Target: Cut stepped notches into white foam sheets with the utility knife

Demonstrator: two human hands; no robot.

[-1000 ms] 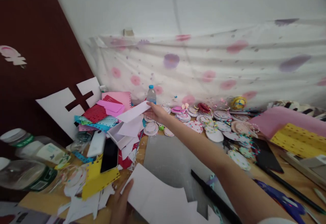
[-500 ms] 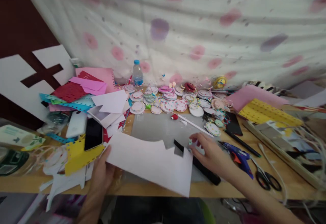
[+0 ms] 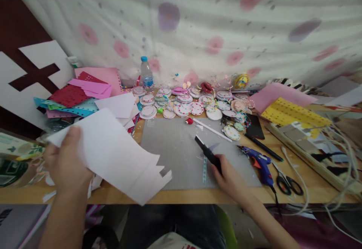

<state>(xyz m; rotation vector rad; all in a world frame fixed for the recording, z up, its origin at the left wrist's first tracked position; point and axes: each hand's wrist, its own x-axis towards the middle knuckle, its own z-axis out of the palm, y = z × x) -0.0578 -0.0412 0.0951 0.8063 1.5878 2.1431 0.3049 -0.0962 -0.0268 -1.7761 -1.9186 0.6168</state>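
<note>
My left hand point(image 3: 69, 162) grips the left end of a white sheet of paper point(image 3: 118, 154), thumb on top. The sheet is tilted above the table's front left, and its right edge has jagged cut-outs. In my right hand point(image 3: 226, 171) is a black utility knife point(image 3: 208, 153), pointing up and left over the grey cutting mat point(image 3: 172, 139). A narrow strip with a teal pattern point(image 3: 204, 169) lies on the mat beside the knife. Farther back on the mat are a small red piece point(image 3: 189, 121) and a thin white stick point(image 3: 212, 129).
Decorated paper discs point(image 3: 183, 107) cover the table's back, near a water bottle point(image 3: 146, 73). Coloured papers point(image 3: 70, 94) pile up at left. At right lie a blue glue gun point(image 3: 261, 162), scissors point(image 3: 288, 183), a black pen point(image 3: 264, 148) and white cables point(image 3: 349, 158).
The paper has moved left with my left hand, uncovering more of the mat. My right hand has picked up the utility knife that lay on the mat.
</note>
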